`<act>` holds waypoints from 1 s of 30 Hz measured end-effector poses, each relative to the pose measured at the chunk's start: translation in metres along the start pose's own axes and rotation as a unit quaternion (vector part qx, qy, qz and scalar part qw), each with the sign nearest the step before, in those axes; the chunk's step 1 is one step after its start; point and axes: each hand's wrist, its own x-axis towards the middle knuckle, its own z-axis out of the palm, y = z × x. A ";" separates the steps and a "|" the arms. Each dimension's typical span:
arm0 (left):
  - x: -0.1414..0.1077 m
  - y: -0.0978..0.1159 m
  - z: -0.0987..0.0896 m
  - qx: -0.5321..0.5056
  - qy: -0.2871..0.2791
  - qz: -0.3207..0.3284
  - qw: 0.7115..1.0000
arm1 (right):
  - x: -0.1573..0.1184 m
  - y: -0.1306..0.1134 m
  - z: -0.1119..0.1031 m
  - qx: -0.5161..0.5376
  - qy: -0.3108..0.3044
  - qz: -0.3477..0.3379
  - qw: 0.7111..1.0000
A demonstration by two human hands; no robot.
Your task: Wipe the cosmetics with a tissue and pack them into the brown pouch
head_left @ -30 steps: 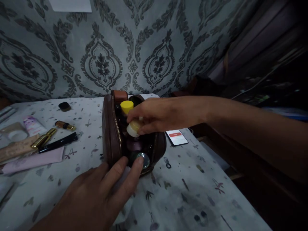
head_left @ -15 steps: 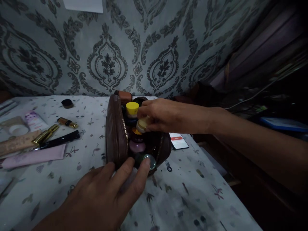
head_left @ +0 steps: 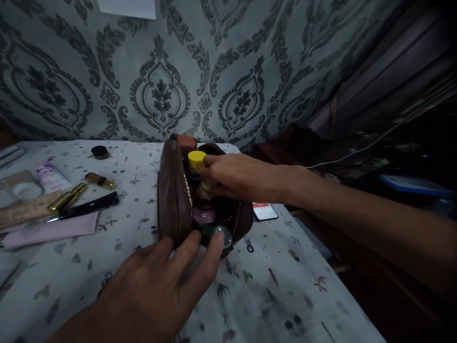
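Observation:
A brown leather cosmetic bag stands unzipped on the table, with bottles and jars inside. My right hand reaches into its opening from the right, fingers closed on a small pale-lidded jar that they mostly cover. Just left of these fingers is a yellow lid. Below the jar sits a pinkish rounded container. My left hand grips the near end of the bag, its thumb on a round, shiny greenish-silver cap. The bag's floor is hidden.
To the left lie a pink tube, a black tube, a gold lipstick tube, a beige tube and a black round lid. A phone lies right of the bag, near the table's right edge.
My right hand has lowered the pale-lidded jar slightly and moved a little left, so it is now more hidden by the fingers. The left hand stays at the bag's near end.

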 end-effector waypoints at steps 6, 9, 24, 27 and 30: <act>0.000 0.000 0.001 -0.005 -0.005 -0.002 1.000 | -0.001 -0.005 -0.005 0.000 -0.008 0.009 1.000; 0.000 0.001 0.002 -0.008 -0.004 0.000 1.000 | -0.001 -0.004 -0.005 0.006 -0.011 0.010 1.000; 0.001 0.001 0.002 -0.002 -0.017 -0.004 1.000 | -0.007 0.013 -0.005 0.042 0.080 -0.038 0.995; 0.002 0.000 -0.002 0.003 -0.020 0.000 1.000 | -0.012 0.016 -0.012 -0.011 0.105 -0.015 0.994; 0.003 -0.001 -0.005 -0.007 -0.029 -0.002 1.000 | -0.013 0.011 -0.015 -0.077 0.078 0.012 0.994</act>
